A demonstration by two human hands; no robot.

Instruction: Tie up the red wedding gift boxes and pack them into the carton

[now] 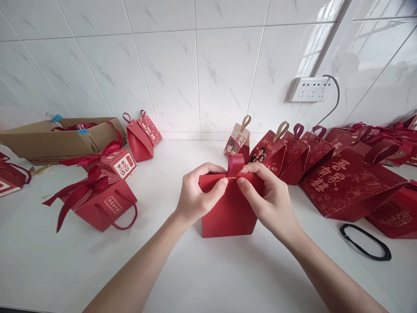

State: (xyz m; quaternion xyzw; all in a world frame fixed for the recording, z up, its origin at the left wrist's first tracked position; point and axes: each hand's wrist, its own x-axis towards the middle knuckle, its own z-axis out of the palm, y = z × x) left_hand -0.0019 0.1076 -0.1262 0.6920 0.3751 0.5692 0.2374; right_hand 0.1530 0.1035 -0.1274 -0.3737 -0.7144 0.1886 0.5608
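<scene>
Your L hand point(202, 191) & R hand point(269, 198) pinch the top edge of the plain red box point(230, 211), thumbs by its loop point(235, 164); box upright on table point(182, 278), ctr, btwn bow-tied boxes point(99, 195) on L & black band point(365, 241) on R.

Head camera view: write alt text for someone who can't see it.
Two bare hands, left and right, pinch the top of a plain red gift box beside its looped strap. Decorated red boxes stand on both sides of the white table, before a tiled wall.
</scene>
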